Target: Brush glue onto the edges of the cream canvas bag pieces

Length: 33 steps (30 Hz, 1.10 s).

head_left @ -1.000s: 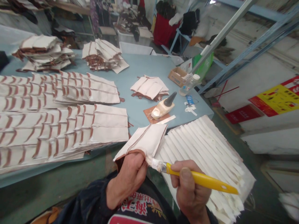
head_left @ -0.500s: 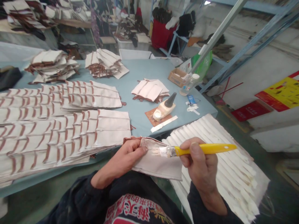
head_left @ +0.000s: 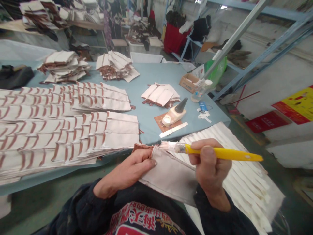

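My left hand (head_left: 128,169) grips one end of a flat, off-white sewn leather or fabric piece (head_left: 171,176) with a brown edge, thumb on top. The piece is held in front of my body, off the table. In my right hand (head_left: 211,168) is a paintbrush (head_left: 234,154) with a yellow handle, its fingers closed round it. The bristles, coated in white, touch or hover just over the piece's upper edge near my left thumb; I cannot tell which. Beyond the brush a whitish container with a dark cone (head_left: 174,114) rests on a brown scrap.
Overlapping rows of similar pieces (head_left: 119,127) cover the left of the blue table (head_left: 146,71). Stacks of them (head_left: 160,94) stand farther back. On the right are a small carton (head_left: 188,82), a clear bottle (head_left: 201,91) and a board of white strips (head_left: 234,182).
The brush has shifted up from the middle of the piece to its upper edge. The piece's right end has tilted lower. The whole view has shifted slightly.
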Each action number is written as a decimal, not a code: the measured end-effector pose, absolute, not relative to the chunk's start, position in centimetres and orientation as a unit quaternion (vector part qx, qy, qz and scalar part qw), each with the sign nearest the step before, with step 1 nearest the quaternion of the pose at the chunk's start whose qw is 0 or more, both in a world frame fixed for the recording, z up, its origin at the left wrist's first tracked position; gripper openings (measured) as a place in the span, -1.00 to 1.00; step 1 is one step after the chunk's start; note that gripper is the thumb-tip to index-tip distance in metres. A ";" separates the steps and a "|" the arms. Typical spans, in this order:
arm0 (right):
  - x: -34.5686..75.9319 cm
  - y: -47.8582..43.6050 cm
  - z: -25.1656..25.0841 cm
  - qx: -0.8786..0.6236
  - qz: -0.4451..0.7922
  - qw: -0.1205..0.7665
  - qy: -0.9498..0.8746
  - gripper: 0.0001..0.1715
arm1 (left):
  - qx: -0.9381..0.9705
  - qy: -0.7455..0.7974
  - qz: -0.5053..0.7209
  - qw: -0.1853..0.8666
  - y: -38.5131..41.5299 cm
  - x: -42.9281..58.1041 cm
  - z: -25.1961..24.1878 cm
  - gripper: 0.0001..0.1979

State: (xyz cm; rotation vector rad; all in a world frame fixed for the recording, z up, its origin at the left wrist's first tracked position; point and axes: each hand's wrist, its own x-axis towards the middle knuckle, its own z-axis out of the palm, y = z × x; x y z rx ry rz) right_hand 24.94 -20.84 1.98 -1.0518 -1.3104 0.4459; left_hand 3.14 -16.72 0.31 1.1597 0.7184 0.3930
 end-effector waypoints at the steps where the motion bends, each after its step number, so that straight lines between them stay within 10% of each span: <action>1: 24.9 -21.1 2.2 -0.458 0.221 0.640 -0.576 -0.62 | 0.543 0.329 0.183 0.751 -16.8 3.1 0.5 -0.71; 16: 25.0 -21.8 1.7 -0.449 0.307 0.602 -0.584 -0.56 | 0.690 0.357 0.208 0.595 -18.7 3.8 2.1 -0.76; 33: 33.6 -24.3 -2.0 -0.646 0.125 0.631 -0.412 -0.43 | 0.796 0.345 0.227 0.443 -21.1 4.6 -1.6 -0.81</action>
